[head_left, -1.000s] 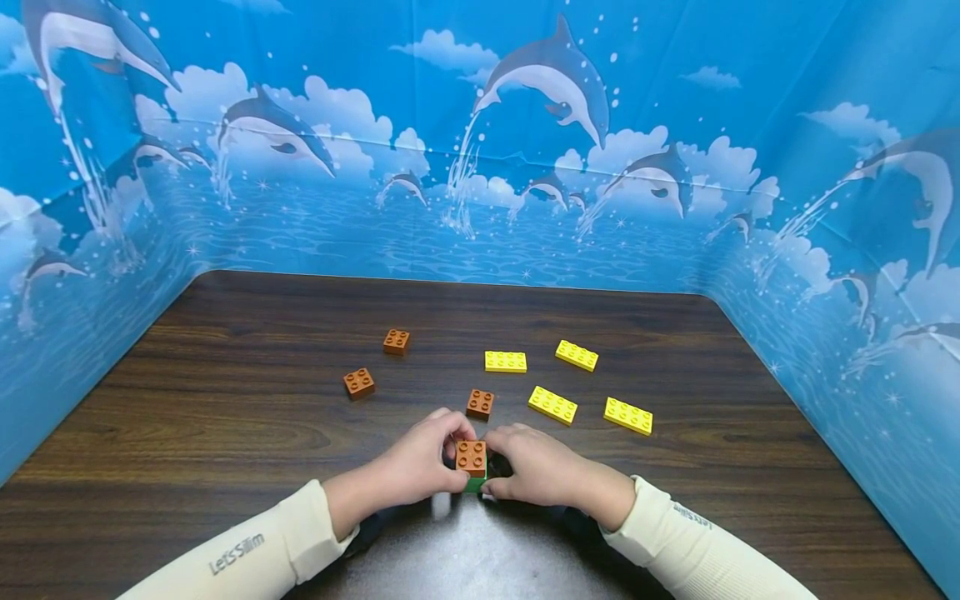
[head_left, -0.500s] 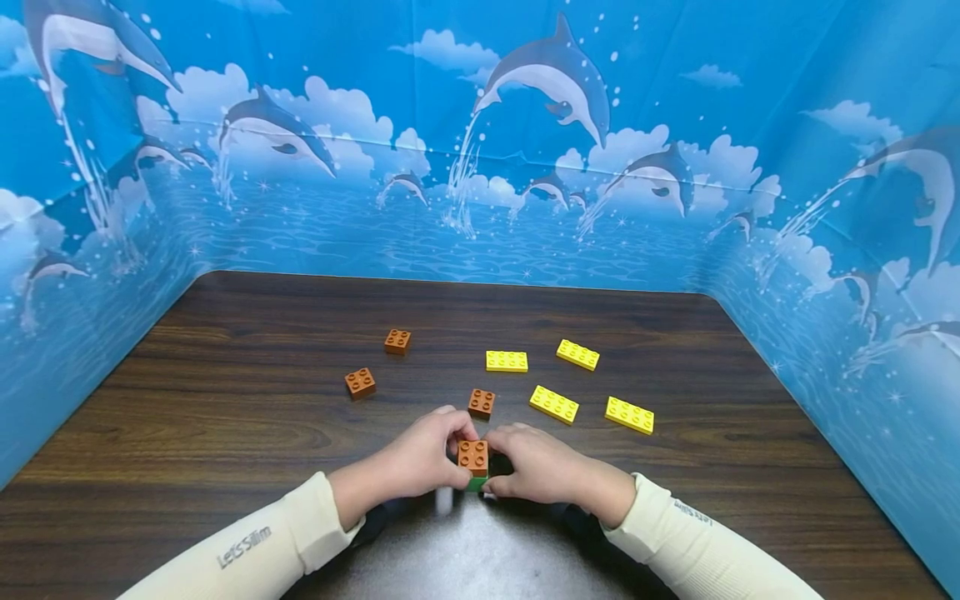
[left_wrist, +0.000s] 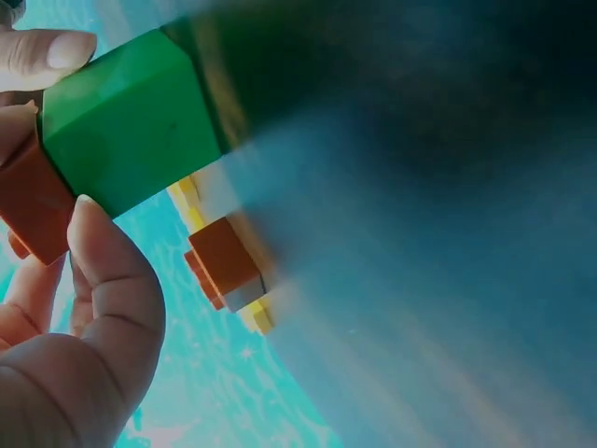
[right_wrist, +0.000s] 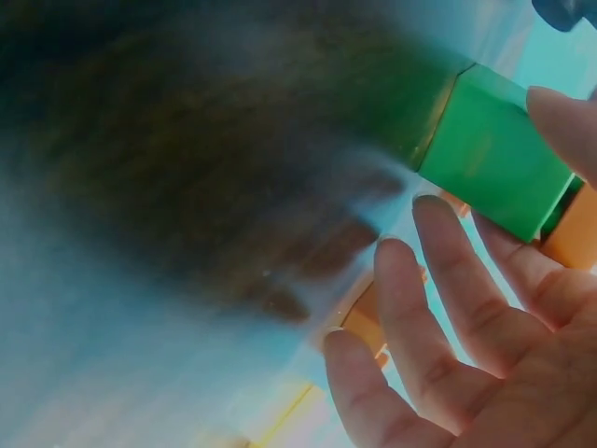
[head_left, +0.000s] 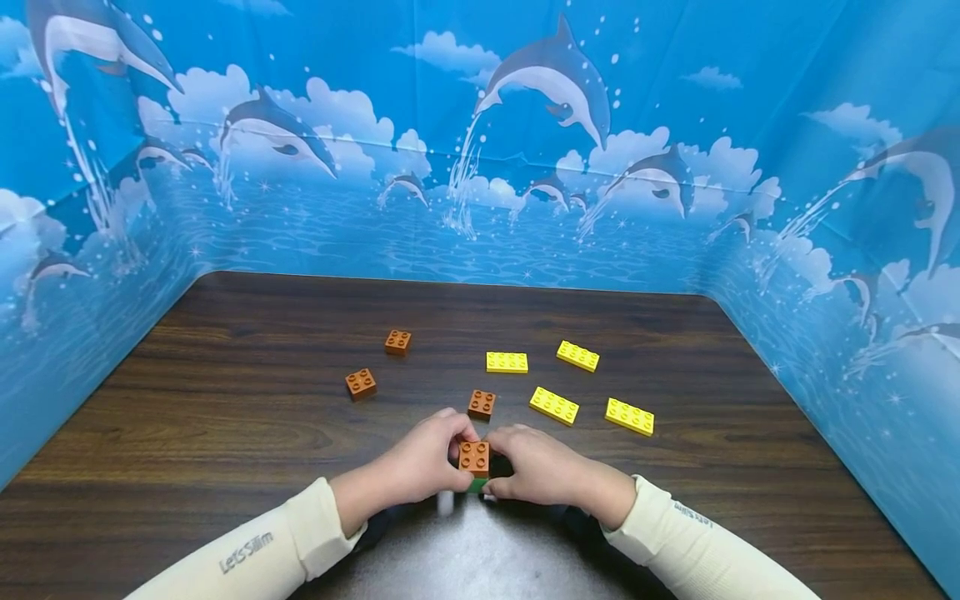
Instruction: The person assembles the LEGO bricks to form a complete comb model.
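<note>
An orange-brown toy building brick (head_left: 474, 458) sits on top of a green block (head_left: 477, 485), close to the front of the table. My left hand (head_left: 426, 457) pinches the orange-brown brick from the left, thumb at the near side. On the other side, my right hand (head_left: 542, 467) grips the green block between thumb and fingers. Up close in the right wrist view, the green block (right_wrist: 499, 154) stands on the dark surface, and a narrow dark strip shows between it and the orange-brown brick (right_wrist: 573, 231). The left wrist view shows the left thumb (left_wrist: 107, 252) near their joint.
Just beyond the hands lies a loose orange-brown brick (head_left: 482, 404). Two more, one nearer (head_left: 361, 383) and another farther brick (head_left: 397, 342), are to the left. Several flat yellow bricks (head_left: 554, 405) lie to the right. A blue dolphin curtain (head_left: 465, 225) surrounds the wooden table (head_left: 225, 400).
</note>
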Demonstrator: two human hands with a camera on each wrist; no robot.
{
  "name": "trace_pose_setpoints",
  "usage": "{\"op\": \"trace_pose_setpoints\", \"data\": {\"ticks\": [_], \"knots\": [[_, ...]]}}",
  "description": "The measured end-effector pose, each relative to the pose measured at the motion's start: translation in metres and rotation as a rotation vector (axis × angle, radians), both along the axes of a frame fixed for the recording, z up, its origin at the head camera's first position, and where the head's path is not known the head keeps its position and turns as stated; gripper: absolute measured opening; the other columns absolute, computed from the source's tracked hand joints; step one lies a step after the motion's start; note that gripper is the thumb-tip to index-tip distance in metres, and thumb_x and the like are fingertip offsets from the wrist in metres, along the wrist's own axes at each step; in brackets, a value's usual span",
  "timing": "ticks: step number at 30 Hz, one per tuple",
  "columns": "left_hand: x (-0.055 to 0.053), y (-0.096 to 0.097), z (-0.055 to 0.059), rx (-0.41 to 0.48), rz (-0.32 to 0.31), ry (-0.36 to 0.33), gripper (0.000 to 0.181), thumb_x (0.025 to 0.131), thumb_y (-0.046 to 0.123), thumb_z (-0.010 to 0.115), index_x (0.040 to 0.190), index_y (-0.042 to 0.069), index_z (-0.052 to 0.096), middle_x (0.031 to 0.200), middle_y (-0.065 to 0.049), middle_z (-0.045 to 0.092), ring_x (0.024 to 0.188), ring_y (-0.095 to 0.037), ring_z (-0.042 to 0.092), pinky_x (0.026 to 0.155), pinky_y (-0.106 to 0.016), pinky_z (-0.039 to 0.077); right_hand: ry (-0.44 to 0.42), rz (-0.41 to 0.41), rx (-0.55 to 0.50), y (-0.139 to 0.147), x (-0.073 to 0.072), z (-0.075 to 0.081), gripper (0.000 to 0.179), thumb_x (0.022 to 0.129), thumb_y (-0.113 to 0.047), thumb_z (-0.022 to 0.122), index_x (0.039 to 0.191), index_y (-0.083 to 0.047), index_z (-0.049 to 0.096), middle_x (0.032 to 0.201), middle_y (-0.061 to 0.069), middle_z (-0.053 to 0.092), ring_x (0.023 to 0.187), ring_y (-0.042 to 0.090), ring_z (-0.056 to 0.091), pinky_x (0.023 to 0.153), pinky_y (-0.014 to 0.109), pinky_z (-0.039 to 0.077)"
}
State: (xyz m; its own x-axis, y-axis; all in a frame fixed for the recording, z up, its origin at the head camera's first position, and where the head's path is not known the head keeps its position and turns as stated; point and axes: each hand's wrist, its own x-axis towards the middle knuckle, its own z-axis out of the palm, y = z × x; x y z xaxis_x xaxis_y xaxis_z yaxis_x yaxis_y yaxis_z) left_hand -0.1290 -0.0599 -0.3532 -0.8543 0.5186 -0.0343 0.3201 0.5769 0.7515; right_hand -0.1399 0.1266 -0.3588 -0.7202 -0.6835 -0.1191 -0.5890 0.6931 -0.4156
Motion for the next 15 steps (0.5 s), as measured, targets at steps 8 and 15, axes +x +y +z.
{"op": "trace_pose_setpoints", "data": {"ticks": [8,15], "knots": [[0.002,-0.002,-0.004,0.035,0.028,-0.016,0.03,0.065,0.003,0.072,0.089,0.011,0.055,0.083,-0.002,0.044,0.075,-0.016,0.044,0.061,-0.026,0.039,-0.044,-0.052,-0.095,0.005,0.007,0.004,0.038,0.079,-0.037,0.066,0.111,-0.019,0.057,0.102,-0.009,0.057,0.095,0.01,0.054,0.08,0.03,0.045],[0.002,-0.003,-0.004,0.046,0.042,-0.045,0.033,0.066,0.005,0.074,0.093,0.01,0.054,0.086,-0.002,0.045,0.077,-0.016,0.044,0.063,-0.027,0.04,-0.007,-0.103,-0.139,0.007,0.014,0.011,0.039,0.08,-0.043,0.062,0.112,-0.021,0.055,0.108,-0.007,0.056,0.101,0.012,0.053,0.083,0.034,0.045]]}}
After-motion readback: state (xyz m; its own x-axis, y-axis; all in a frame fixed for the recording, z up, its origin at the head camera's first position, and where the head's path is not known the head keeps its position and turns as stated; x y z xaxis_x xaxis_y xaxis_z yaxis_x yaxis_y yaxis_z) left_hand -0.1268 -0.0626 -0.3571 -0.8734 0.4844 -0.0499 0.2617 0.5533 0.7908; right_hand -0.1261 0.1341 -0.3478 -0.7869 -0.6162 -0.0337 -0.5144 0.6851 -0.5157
